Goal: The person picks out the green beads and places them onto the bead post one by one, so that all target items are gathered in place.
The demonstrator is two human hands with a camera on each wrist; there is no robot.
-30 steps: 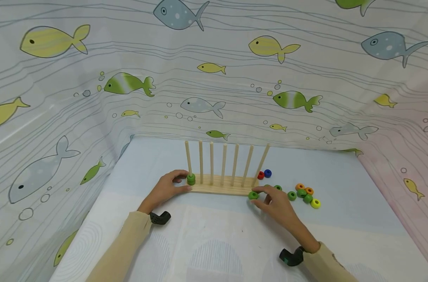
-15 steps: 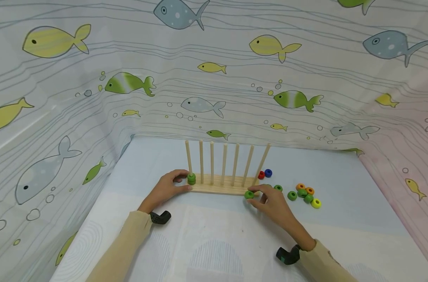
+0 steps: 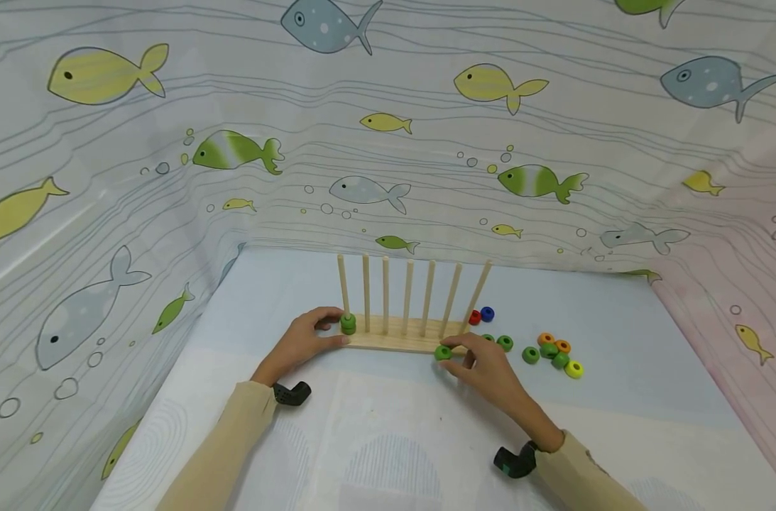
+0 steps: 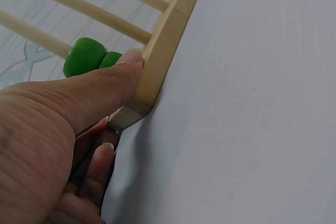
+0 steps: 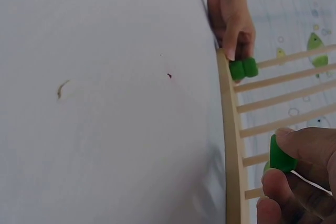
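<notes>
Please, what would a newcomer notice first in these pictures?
Probably the colourful printed fish across the backdrop. Next, the wooden rack with seven tall pegs in the middle, its left end held by the left hand; near its right end, the right hand pinches a green bead.

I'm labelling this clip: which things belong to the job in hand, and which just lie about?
In use:
peg rack
two stacked green beads
pinched bead in right hand

Lying loose, perhaps for later:
other green beads
red bead
blue bead
orange beads
yellow bead
</notes>
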